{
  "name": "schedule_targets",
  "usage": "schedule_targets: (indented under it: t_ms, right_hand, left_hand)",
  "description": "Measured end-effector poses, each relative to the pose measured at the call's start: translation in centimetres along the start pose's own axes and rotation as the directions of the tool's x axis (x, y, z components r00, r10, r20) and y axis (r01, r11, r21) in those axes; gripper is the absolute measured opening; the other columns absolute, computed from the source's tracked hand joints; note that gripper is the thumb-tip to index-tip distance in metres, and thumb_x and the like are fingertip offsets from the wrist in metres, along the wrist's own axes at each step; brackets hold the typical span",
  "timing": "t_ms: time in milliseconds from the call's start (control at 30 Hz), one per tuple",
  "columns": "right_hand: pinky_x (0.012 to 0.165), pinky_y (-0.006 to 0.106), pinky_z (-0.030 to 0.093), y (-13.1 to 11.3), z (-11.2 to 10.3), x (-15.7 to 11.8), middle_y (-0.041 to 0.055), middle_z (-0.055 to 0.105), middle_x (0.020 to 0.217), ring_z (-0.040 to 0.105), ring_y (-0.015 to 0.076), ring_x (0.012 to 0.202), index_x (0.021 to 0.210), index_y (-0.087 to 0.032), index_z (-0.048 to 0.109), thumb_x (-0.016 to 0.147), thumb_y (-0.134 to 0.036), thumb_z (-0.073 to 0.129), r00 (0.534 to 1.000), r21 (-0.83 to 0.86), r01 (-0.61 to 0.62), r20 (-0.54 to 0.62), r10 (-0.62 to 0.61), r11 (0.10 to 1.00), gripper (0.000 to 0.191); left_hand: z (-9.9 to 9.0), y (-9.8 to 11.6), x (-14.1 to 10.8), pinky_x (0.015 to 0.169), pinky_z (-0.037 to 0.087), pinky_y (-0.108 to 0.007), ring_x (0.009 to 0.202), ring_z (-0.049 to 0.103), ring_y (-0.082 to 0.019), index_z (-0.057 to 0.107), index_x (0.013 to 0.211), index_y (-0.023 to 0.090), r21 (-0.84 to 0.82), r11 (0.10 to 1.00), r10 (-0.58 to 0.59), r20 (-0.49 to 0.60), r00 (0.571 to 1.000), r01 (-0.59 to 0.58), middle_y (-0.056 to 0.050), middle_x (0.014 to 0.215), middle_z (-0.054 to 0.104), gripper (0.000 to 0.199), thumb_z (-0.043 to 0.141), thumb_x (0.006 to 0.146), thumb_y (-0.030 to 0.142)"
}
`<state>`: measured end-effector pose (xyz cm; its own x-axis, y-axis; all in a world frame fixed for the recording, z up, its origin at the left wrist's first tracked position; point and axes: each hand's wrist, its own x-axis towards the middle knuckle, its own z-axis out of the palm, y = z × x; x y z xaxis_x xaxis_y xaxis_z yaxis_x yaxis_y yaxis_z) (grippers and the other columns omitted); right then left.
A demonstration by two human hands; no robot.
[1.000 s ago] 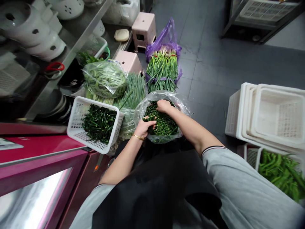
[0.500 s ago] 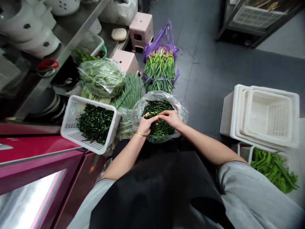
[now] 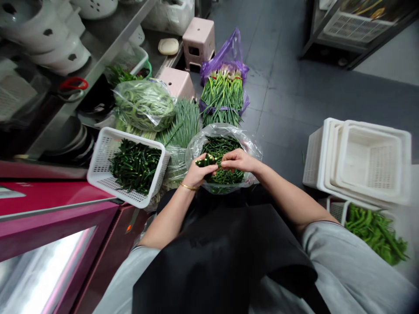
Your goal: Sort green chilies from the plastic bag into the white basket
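Grey tiled floor (image 3: 281, 96); left fingers (image 3: 211, 169) clasp green chillies (image 3: 205, 161), right fingers (image 3: 229, 163) pinched, contents unclear; basket (image 3: 102, 161) part-filled, bag (image 3: 252, 150) well stocked.

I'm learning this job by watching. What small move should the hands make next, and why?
Probably a light tug by the right hand, away from the left hand: the right fingertips look pinched together close to the dark green peppers that the left hand grips, pale ends showing, over the clear bag. What, if anything, they pinch is too small to make out.
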<state>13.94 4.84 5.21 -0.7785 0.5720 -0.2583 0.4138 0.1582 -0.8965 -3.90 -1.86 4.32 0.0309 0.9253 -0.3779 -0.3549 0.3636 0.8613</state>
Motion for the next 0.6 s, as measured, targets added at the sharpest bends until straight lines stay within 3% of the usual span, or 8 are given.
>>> schedule_targets:
  t_ms: [100,200,267,333,367,433,533,600]
  right_hand:
    - [0.046,0.024,0.044,-0.1,2.2,0.5,-0.0022,0.057,0.061,0.048,0.0079,0.045,0.072,-0.017,0.054,0.075,-0.055,0.062,0.993,0.566,-0.024,0.106,-0.043,0.824,0.04]
    - [0.045,0.023,0.044,-0.9,4.0,1.4,-0.004,0.054,0.059,0.045,0.0064,0.042,0.071,-0.017,0.052,0.076,-0.06,0.059,0.995,0.707,0.097,-0.059,-0.078,0.701,0.043]
    - [0.053,0.024,0.047,-1.0,3.2,2.3,-0.0012,0.06,0.065,0.053,0.0083,0.051,0.079,-0.016,0.058,0.082,-0.058,0.053,0.984,0.547,0.149,-0.161,-0.071,0.824,0.042]
    - [0.066,0.028,0.05,-0.3,0.7,3.2,0.0037,0.067,0.078,0.061,0.0124,0.067,0.091,-0.015,0.065,0.082,-0.05,0.058,0.993,0.159,0.054,-0.117,-0.036,0.986,0.037]
    - [0.073,0.03,0.05,0.4,-0.7,3.7,0.0063,0.069,0.085,0.063,0.0154,0.076,0.098,-0.014,0.067,0.079,-0.046,0.063,0.998,-0.089,-0.029,-0.055,0.024,0.996,0.036]
    - [0.083,0.034,0.048,2.2,-3.1,4.6,0.0141,0.07,0.1,0.064,0.0229,0.093,0.109,-0.012,0.065,0.078,-0.04,0.067,0.975,-0.509,-0.224,-0.126,0.185,0.831,0.042]
    - [0.089,0.04,0.046,5.0,-4.4,5.8,0.0262,0.063,0.116,0.061,0.0322,0.107,0.126,-0.004,0.054,0.081,-0.045,0.065,0.888,-0.733,-0.454,-0.321,0.331,0.506,0.061]
    - [0.088,0.041,0.046,6.3,-4.1,6.3,0.03,0.061,0.117,0.06,0.0348,0.109,0.133,0.0,0.045,0.082,-0.046,0.063,0.843,-0.748,-0.516,-0.359,0.4,0.418,0.07]
  left_hand:
    - [-1.0,1.6,-1.5,0.05,0.047,-0.024,0.053,0.056,-0.01,0.058,0.08,0.016,0.08,0.997,0.004,0.112,0.994,-0.013,-0.001,0.072,0.063,0.04,0.084,0.054,0.03]
    - [-2.6,2.8,-2.5,0.05,0.047,-0.024,0.052,0.056,-0.011,0.059,0.081,0.017,0.152,0.988,0.002,0.132,0.991,-0.022,-0.002,0.073,0.064,0.039,0.083,0.055,0.032]
    - [-4.8,3.8,-2.9,0.053,0.05,-0.026,0.056,0.057,-0.013,0.06,0.082,0.018,0.231,0.97,0.074,0.009,0.997,-0.075,-0.002,0.076,0.065,0.038,0.082,0.056,0.034]
    - [-8.5,5.1,-3.1,0.063,0.053,-0.03,0.066,0.061,-0.016,0.061,0.086,0.019,0.45,0.882,0.259,-0.218,0.941,-0.138,-0.002,0.081,0.066,0.037,0.079,0.059,0.036]
    - [-10.9,5.9,-3.0,0.069,0.053,-0.032,0.072,0.062,-0.018,0.062,0.088,0.02,0.62,0.775,0.388,-0.315,0.866,-0.121,-0.001,0.083,0.067,0.036,0.077,0.06,0.036]
    - [-16.2,7.4,-2.4,0.082,0.052,-0.04,0.082,0.064,-0.024,0.062,0.09,0.022,0.883,0.456,0.606,-0.403,0.686,0.117,0.0,0.083,0.067,0.037,0.076,0.058,0.036]
    - [-23.4,9.0,-1.0,0.089,0.049,-0.047,0.093,0.065,-0.029,0.058,0.09,0.022,0.918,0.156,0.547,-0.388,0.741,0.366,0.0,0.083,0.068,0.035,0.07,0.063,0.041]
    - [-25.9,9.6,-0.2,0.087,0.05,-0.048,0.094,0.065,-0.031,0.057,0.09,0.02,0.947,0.094,0.478,-0.314,0.82,0.308,-0.002,0.083,0.069,0.047,0.075,0.055,0.046]
